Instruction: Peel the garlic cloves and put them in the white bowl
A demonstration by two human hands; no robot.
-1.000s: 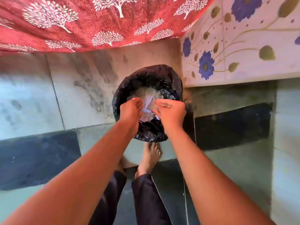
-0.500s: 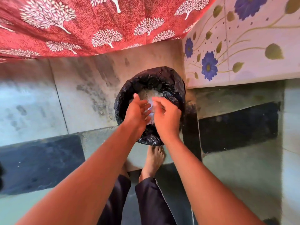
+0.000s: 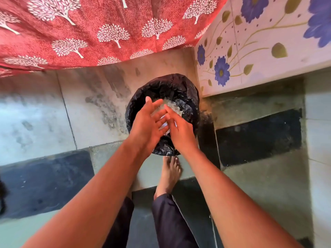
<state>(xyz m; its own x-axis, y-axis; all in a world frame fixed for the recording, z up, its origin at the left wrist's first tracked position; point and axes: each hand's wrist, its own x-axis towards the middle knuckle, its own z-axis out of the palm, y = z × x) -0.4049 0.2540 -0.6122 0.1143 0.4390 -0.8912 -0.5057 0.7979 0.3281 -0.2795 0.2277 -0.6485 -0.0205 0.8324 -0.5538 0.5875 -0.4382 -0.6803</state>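
Both hands hovered over the bin (image 3: 186, 90), lined with a black bag. The left hand (image 3: 146, 122) and right hand (image 3: 180, 131) had straight, spread fingers, touching, holding nothing; likely brushing off peel scraps, a cleanup step. Pale skins (image 3: 171, 105) lay inside the bin. No garlic cloves or white bowl were in view. Next probably called for returning to the bowl. A red curtain (image 3: 89, 29) hung behind the bin, a foot (image 3: 170, 174) just before it; nothing blocked the hands.
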